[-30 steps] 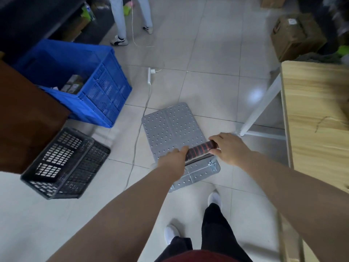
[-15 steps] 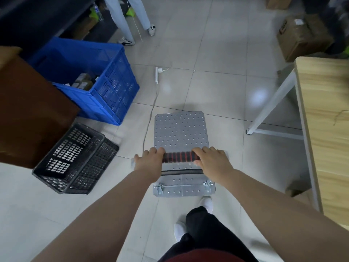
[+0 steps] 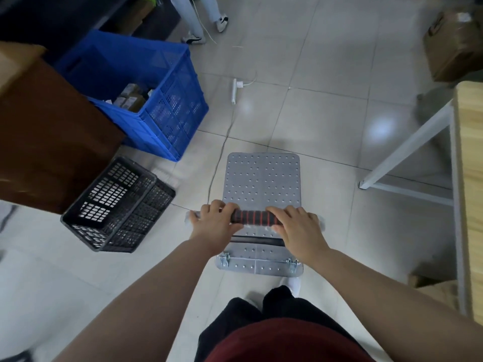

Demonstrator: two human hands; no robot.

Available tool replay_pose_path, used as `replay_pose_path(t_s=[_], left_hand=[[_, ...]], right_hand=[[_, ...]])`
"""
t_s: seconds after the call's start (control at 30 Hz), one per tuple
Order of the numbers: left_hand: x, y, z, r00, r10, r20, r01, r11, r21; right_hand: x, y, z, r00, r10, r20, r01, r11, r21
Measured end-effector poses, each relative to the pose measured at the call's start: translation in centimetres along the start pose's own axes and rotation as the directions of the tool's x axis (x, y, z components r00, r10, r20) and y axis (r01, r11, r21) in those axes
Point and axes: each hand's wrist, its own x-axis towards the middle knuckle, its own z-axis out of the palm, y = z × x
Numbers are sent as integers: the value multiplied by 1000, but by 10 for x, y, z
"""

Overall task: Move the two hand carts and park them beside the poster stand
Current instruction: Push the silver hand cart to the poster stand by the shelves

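Observation:
A hand cart with a grey studded metal deck (image 3: pixel 262 178) stands on the tiled floor straight in front of me. Its handle bar (image 3: pixel 252 217) has a black grip with red rings. My left hand (image 3: pixel 215 222) is closed around the left end of the handle and my right hand (image 3: pixel 298 226) around the right end. Only this one cart is in view, and no poster stand shows.
A blue crate (image 3: pixel 146 100) holding small boxes and a black basket (image 3: pixel 119 207) sit left of the cart, by a brown cabinet (image 3: pixel 49 137). A power strip (image 3: pixel 234 91) with its cable lies ahead. A wooden table (image 3: pixel 470 178) stands right; a person's legs (image 3: pixel 198 19) far ahead.
The cart has swung from a slanted heading to straight ahead of me. Both hands stayed on the handle and now sit level with each other.

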Motion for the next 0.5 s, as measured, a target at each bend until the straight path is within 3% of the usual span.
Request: replay_pose_path(t_s=[0.5], left_hand=[[82, -2, -40, 996, 55, 76, -52, 998, -38]], right_hand=[[72, 17, -29, 995, 78, 60, -85, 989, 123]])
